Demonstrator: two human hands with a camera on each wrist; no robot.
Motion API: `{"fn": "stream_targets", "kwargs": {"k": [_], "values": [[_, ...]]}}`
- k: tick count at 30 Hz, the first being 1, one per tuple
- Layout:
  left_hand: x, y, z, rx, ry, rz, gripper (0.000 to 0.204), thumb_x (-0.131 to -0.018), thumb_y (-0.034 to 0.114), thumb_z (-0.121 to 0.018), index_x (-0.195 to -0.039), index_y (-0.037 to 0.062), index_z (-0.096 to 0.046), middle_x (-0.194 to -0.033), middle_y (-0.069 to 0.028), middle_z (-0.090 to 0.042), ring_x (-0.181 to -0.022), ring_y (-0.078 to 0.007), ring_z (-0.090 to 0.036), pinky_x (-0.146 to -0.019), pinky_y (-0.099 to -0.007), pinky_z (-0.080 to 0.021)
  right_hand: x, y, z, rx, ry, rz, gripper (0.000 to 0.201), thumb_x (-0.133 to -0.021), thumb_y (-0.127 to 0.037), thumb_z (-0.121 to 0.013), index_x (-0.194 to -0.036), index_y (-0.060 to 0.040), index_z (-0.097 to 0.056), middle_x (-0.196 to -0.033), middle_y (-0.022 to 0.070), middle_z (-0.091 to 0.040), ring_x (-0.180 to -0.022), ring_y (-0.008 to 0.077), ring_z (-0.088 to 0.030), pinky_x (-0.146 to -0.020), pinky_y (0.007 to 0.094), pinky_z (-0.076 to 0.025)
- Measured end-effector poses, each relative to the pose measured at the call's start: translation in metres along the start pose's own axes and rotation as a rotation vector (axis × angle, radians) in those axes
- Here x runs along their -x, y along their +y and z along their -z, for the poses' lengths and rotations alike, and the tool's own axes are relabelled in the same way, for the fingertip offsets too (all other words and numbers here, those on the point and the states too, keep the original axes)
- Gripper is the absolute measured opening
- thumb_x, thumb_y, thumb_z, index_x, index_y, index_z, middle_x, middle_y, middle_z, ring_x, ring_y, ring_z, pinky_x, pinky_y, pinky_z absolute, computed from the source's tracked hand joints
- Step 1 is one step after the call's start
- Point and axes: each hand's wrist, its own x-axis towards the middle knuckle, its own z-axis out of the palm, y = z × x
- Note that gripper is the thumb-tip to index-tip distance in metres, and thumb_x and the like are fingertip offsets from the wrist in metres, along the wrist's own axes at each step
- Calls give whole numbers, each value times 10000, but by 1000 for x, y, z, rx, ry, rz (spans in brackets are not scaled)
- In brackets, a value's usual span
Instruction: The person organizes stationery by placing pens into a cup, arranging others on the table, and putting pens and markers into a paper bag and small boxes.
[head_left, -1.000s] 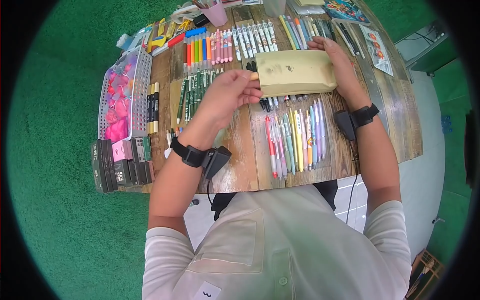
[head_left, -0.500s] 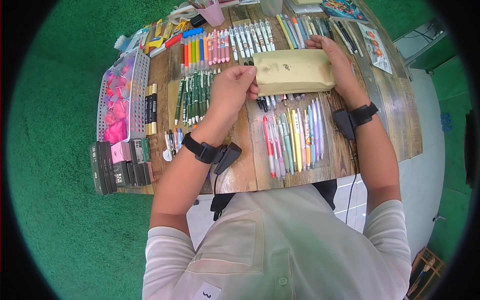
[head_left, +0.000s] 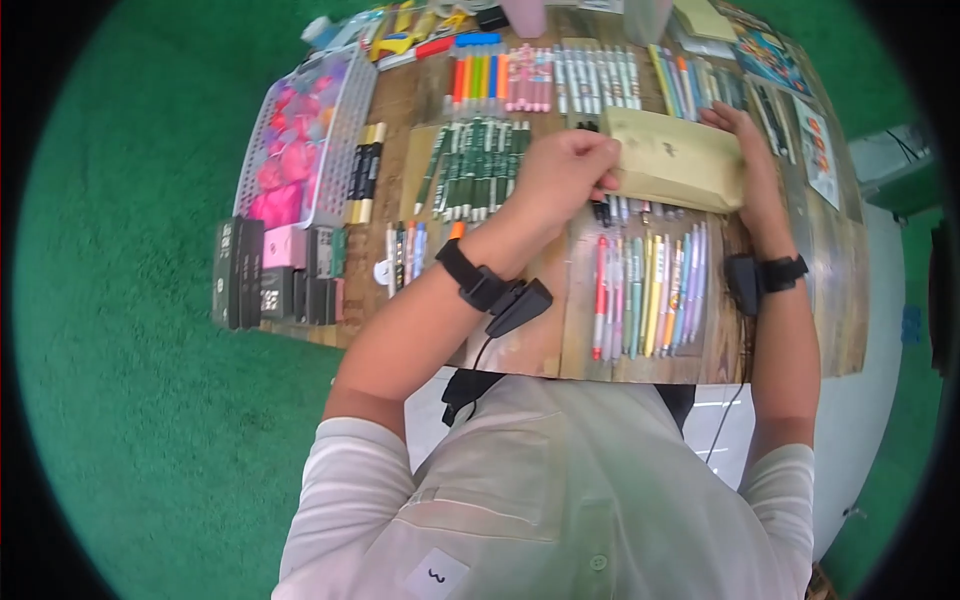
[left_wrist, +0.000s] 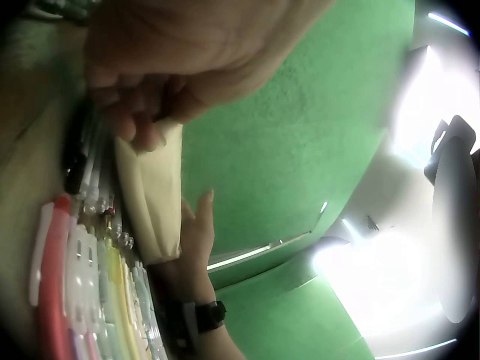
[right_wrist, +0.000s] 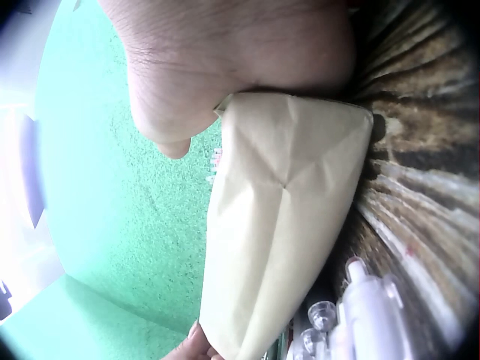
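Note:
A tan paper bag (head_left: 675, 160), long with creased side folds, lies on its side over the rows of pens. At its left end, my left hand (head_left: 568, 172) pinches the edge between thumb and curled fingers. My right hand (head_left: 762, 185) rests its palm along the bag's right end, with fingers reaching straight past the far corner. In the right wrist view, the palm meets the folded end of the bag (right_wrist: 277, 187). The left wrist view has my left fingertips (left_wrist: 146, 139) at the near end of the bag. Black pens (head_left: 601, 212) poke out below it.
Colourful gel pens (head_left: 650, 290) lie in front of the bag, dark green pens (head_left: 478, 170) left of it. White-and-patterned pens (head_left: 598, 80) sit behind. A perforated basket of pink items (head_left: 300, 150) and stacked boxes (head_left: 238, 270) line the left edge. A pink cup (head_left: 525, 18) stands at the back.
My left hand has gone from loosely extended fingers at the bag's left end to a closer pinch there. My right hand keeps its place on the bag. The head view has shifted, moving everything rightward.

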Motion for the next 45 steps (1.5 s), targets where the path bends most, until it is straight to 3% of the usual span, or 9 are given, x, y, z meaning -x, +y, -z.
{"fn": "stream_targets", "kwargs": {"k": [6, 9, 10, 15, 21, 31, 34, 36, 45], "values": [[-5, 29, 65, -574, 111, -135, 292, -977, 255, -704, -1099, -3, -766, -881, -69, -757, -778, -99, -694, -679, -272, -555, 0, -7, -6, -3, 37, -49, 594, -1107, -408, -418, -1450, 69, -498, -1412, 204, -604, -1306, 252, -570, -1136, 361, -416], [-6, 46, 136, -1232, 329, -334, 337, -937, 339, -702, -1042, 27, -776, -864, -177, -755, -828, -292, -745, -761, -400, -563, 2, -8, -6, 8, 46, -53, 604, -1106, -417, -422, -1454, 72, -493, -1412, 207, -602, -1308, 253, -569, -1135, 362, -418], [-3, 53, 157, -1407, 350, -261, 327, -900, 338, -708, -1035, 50, -783, -926, -196, -752, -898, -382, -728, -813, -447, -565, 2, -8, -6, 9, 45, -48, 614, -1104, -427, -426, -1457, 72, -490, -1413, 208, -601, -1308, 254, -570, -1135, 362, -418], [-15, 49, 226, -1709, 515, -16, 256, -870, 237, -664, -942, 17, -774, -987, -232, -750, -929, -398, -736, -834, -506, -575, 2, -8, -6, 24, 31, -42, 642, -1098, -452, -437, -1462, 74, -483, -1417, 211, -597, -1306, 255, -574, -1137, 362, -418], [-30, 28, 232, -1782, 446, 108, 313, -868, 307, -686, -959, 21, -774, -1014, -224, -759, -960, -370, -746, -854, -479, -585, 2, -6, -5, 18, 29, -16, 628, -1098, -443, -439, -1450, 73, -497, -1409, 207, -603, -1296, 250, -580, -1130, 355, -420], [-9, 103, 208, -1757, 490, -30, 453, -798, 311, -779, -1111, -12, -721, -965, -228, -749, -870, -325, -757, -774, -447, -597, 1, -4, -1, 20, 9, -12, 560, -1097, -423, -460, -1416, 29, -545, -1376, 157, -636, -1265, 216, -585, -1113, 335, -416], [11, 138, 176, -1286, 545, -85, 463, -844, 181, -761, -1231, -39, -631, -927, -199, -740, -766, -250, -756, -655, -370, -606, 1, -3, -2, 10, 12, -13, 581, -1094, -444, -465, -1419, 32, -541, -1379, 164, -634, -1278, 220, -578, -1115, 339, -417], [12, 140, 165, -686, 404, -339, 429, -920, 98, -718, -1293, -43, -562, -919, -156, -723, -749, -188, -746, -605, -282, -606, 1, -4, -2, 14, 6, -14, 591, -1093, -453, -467, -1422, 33, -537, -1386, 168, -630, -1286, 222, -574, -1117, 341, -417], [-16, 70, 128, -21, 139, -206, 243, -1017, 74, -633, -1181, -71, -526, -961, -179, -707, -797, -244, -759, -709, -333, -670, 4, -8, -5, 19, 10, -23, 619, -1091, -474, -463, -1434, 38, -524, -1406, 182, -612, -1311, 241, -563, -1127, 353, -414]]}}
